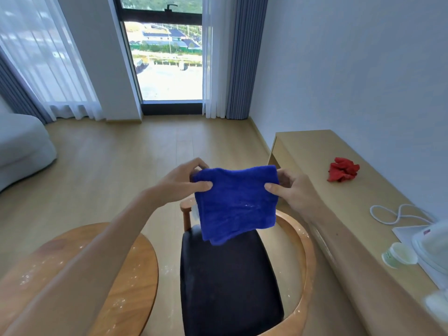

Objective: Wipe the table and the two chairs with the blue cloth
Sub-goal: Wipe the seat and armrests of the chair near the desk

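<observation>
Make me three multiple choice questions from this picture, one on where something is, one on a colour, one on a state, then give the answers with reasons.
1. Where does the red cloth lie?
A. on the long desk by the wall
B. on the chair seat
C. on the floor by the window

2. What colour is the chair seat?
A. white
B. black
C. green

3. How is the blue cloth held?
A. spread flat on the round table
B. bunched in one hand
C. pinched at its top corners by both hands, hanging above the chair

Answers: 1 A, it sits crumpled on the long desk top. 2 B, the cushion inside the wooden frame is black. 3 C, the left hand and right hand each pinch a corner and the rest hangs free.
</observation>
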### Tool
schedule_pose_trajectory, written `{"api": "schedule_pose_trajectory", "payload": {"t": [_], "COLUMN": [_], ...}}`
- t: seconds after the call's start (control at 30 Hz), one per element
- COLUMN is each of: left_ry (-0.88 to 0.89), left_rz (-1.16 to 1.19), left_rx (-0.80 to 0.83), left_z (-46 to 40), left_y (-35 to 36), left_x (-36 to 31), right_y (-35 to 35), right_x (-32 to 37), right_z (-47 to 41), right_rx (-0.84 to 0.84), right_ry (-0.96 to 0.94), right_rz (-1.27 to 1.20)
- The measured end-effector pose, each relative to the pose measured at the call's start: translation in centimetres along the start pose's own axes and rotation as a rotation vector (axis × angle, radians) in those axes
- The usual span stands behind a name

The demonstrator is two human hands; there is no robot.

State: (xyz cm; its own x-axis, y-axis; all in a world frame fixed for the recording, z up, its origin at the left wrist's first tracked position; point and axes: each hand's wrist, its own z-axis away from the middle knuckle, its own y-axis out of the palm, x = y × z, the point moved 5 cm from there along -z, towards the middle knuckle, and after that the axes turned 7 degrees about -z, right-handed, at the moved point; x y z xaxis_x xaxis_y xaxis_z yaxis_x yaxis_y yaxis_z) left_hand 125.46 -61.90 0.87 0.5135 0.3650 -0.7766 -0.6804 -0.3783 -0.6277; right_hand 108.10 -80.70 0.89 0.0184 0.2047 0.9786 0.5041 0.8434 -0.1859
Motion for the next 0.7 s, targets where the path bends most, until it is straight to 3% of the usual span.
{"api": "schedule_pose_trajectory", "payload": {"t": [0.23,0.37,0.47,0.6,0.7], "left_ry": [0.038,0.156,0.145,0.13,0.07], "left_rz": [-0.121,-0.302,-0.213,-0.064,-0.002], "left_rx": [0.178,0.078,0.106,0.246,0.297], "left_z": [0.5,-0.1,-0.2,0.0,0.0], "left_y": [2.2,3.8,3.5,3.0,2.1], "left_x": [-2.1,-4.5,-5.6,-6.3,-5.7], "right_y": [2.8,3.8,2.3,1.8,2.2], "right_x": [2.6,3.3,3.1,0.2,-2.3], "right_z": [-0.7,-0.8,-0.7,0.3,1.0], "right_rx": [0.224,0.23,0.195,0.447,0.506], "right_ry": [-0.033,-0.063,-0.039,0.156,0.204], "right_rz": [0.048,0.112,0.039,0.059,0.071]}}
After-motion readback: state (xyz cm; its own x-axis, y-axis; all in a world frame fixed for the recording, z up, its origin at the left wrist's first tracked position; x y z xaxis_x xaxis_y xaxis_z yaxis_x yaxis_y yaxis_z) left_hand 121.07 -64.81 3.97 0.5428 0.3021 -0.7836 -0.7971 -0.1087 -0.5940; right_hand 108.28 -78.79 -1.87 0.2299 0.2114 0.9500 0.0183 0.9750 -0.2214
